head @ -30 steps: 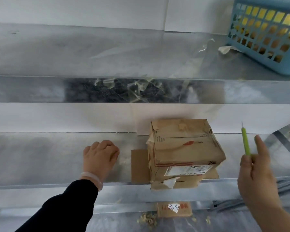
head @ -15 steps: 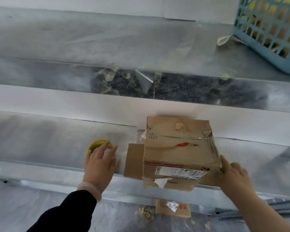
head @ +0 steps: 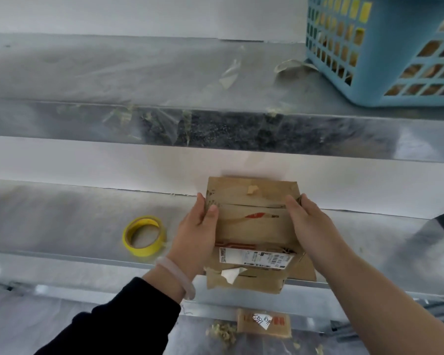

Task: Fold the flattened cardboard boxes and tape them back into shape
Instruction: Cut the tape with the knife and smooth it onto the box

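A worn brown cardboard box [head: 251, 226] sits in the lower middle of the frame, on the front edge of a metal shelf [head: 62, 221]. It is folded up into shape, with its top flaps meeting at a seam. It is creased and scuffed – it carries a red mark, a scrap of tan tape and a white shipping label [head: 254, 258] on the near face. The left hand [head: 195, 237] clasps its left side, thumb on top; the right hand [head: 310, 226] clasps the right side, so each grip is closed round the box. Beneath it lies a flat cardboard sheet [head: 305, 272]. A roll of yellow tape [head: 144, 235] lies flat, left of the box. A blue basket [head: 395, 60] stands at upper right.
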### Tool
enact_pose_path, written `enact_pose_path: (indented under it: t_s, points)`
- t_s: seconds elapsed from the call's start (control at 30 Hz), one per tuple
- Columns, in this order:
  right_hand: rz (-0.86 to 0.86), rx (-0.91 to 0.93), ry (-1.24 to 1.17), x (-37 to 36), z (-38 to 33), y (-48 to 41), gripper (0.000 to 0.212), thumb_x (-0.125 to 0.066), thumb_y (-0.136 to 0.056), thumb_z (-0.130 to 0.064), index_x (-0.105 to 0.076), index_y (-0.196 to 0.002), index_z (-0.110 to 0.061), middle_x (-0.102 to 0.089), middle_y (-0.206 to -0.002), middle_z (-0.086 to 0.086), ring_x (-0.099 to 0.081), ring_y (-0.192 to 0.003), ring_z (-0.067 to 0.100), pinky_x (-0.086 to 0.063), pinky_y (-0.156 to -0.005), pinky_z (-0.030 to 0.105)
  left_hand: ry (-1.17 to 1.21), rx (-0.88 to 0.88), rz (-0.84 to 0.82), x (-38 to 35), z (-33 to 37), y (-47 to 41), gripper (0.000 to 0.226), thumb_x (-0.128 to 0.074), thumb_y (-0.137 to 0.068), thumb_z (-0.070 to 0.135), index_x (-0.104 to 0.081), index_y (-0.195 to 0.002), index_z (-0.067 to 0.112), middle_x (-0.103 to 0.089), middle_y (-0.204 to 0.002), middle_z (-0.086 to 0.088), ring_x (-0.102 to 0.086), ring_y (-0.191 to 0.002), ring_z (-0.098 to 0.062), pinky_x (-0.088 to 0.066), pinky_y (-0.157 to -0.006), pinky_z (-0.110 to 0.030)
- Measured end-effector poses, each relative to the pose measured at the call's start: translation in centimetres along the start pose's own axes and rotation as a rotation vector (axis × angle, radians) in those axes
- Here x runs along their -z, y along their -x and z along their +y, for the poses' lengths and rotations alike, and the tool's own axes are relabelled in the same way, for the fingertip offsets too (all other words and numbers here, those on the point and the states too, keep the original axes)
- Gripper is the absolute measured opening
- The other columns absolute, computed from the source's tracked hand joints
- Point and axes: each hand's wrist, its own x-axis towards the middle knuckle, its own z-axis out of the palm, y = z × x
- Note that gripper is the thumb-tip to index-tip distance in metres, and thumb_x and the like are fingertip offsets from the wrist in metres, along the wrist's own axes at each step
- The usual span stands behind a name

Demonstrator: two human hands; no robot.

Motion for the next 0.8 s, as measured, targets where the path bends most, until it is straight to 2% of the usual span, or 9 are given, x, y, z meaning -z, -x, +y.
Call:
enact_pose_path:
  t_s: [0.07, 0.13, 0.23, 0.37, 0.47, 0.57, 0.67, 0.73, 0.8]
  points:
    - [0.009, -0.011, 0.094, -0.2, -1.6, -0.6, 0.086, -0.045, -0.062, -0.083, -0.047, -0.132, -0.034, -0.058, -0.127, -0.005, -0.056, -0.113, 0.022, -0.048, -0.097, 0.049, -0.130, 0.038, -0.038, -0.2, 1.2, -1.3, 0.054, -0.046, -0.088, 0.060, -0.051, -0.133, 0.030, -0.054, -0.124, 0.012, -0.050, -0.114, -0.013, -0.040, -0.099, -0.026]
    - [0.062, -0.033, 0.236, -0.8, -2.5, -1.2, 0.102, -0.054, -0.058, -0.085, -0.037, -0.138, -0.024, -0.050, -0.130, -0.001, -0.052, -0.118, 0.027, -0.046, -0.095, 0.045, -0.306, 0.071, -0.034, -0.8, 2.6, -2.2, 0.069, -0.042, -0.073, 0.076, -0.053, -0.121, 0.028, -0.050, -0.119, 0.002, -0.050, -0.114, -0.024, -0.041, -0.100, -0.040]
    - [0.143, -0.031, 0.344, -1.5, -2.7, -1.6, 0.097, -0.062, -0.064, -0.079, -0.032, -0.133, -0.017, -0.046, -0.128, 0.004, -0.051, -0.117, 0.030, -0.047, -0.090, 0.044, -0.468, 0.104, 0.025, -1.6, 3.5, -3.1, 0.076, -0.052, -0.070, 0.076, -0.047, -0.126, 0.026, -0.042, -0.114, -0.002, -0.046, -0.116, -0.028, -0.037, -0.096, -0.038]
    - [0.160, 0.003, 0.293, -1.4, -1.8, -2.1, 0.068, -0.063, -0.072, -0.069, -0.034, -0.112, -0.022, -0.051, -0.110, 0.000, -0.057, -0.099, 0.027, -0.052, -0.083, 0.045, -0.506, 0.082, 0.046, -1.3, 2.8, -3.5, 0.078, -0.059, -0.067, 0.074, -0.048, -0.124, 0.022, -0.036, -0.103, 0.003, -0.049, -0.112, -0.027, -0.039, -0.092, -0.037]
    - [0.188, 0.055, 0.243, -1.0, -1.4, -2.5, 0.044, -0.060, -0.084, -0.054, -0.035, -0.107, -0.026, -0.053, -0.090, -0.008, -0.055, -0.077, 0.016, -0.049, -0.068, 0.037, -0.513, 0.048, 0.057, -1.3, 2.5, -3.5, 0.065, -0.057, -0.072, 0.069, -0.054, -0.118, 0.023, -0.041, -0.102, 0.003, -0.054, -0.101, -0.026, -0.046, -0.091, -0.038]
    - [0.217, 0.079, 0.171, -0.7, -0.6, -2.9, 0.024, -0.051, -0.094, -0.037, -0.043, -0.114, -0.026, -0.050, -0.082, -0.014, -0.051, -0.073, 0.011, -0.045, -0.069, 0.035, -0.461, 0.007, 0.083, -1.3, 2.0, -3.3, 0.038, -0.053, -0.082, 0.057, -0.061, -0.103, 0.026, -0.052, -0.103, 0.000, -0.056, -0.092, -0.024, -0.045, -0.079, -0.033]
    - [0.207, 0.111, 0.115, -0.7, -0.1, -2.9, 0.030, -0.044, -0.099, -0.027, -0.050, -0.128, -0.024, -0.053, -0.090, -0.015, -0.049, -0.085, 0.015, -0.040, -0.079, 0.033, -0.448, -0.034, 0.127, -1.2, 1.9, -3.1, 0.026, -0.050, -0.089, 0.044, -0.063, -0.104, 0.026, -0.060, -0.104, -0.004, -0.054, -0.087, -0.024, -0.039, -0.075, -0.030]
    - [0.181, 0.133, 0.087, -0.6, -0.2, -2.7, 0.035, -0.039, -0.102, -0.024, -0.052, -0.134, -0.023, -0.060, -0.110, -0.005, -0.047, -0.093, 0.015, -0.037, -0.085, 0.031, -0.461, -0.040, 0.149, -1.3, 1.7, -3.0, 0.033, -0.047, -0.093, 0.041, -0.062, -0.114, 0.020, -0.065, -0.112, -0.007, -0.057, -0.098, -0.028, -0.042, -0.079, -0.031]
    - [0.129, 0.118, 0.041, -0.4, 0.1, -2.5, 0.039, -0.034, -0.103, -0.025, -0.050, -0.139, -0.023, -0.058, -0.130, 0.001, -0.050, -0.106, 0.018, -0.038, -0.096, 0.034, -0.466, -0.021, 0.157, -1.3, 1.5, -2.6, 0.042, -0.041, -0.098, 0.038, -0.057, -0.128, 0.013, -0.062, -0.126, -0.009, -0.054, -0.114, -0.030, -0.041, -0.089, -0.033]
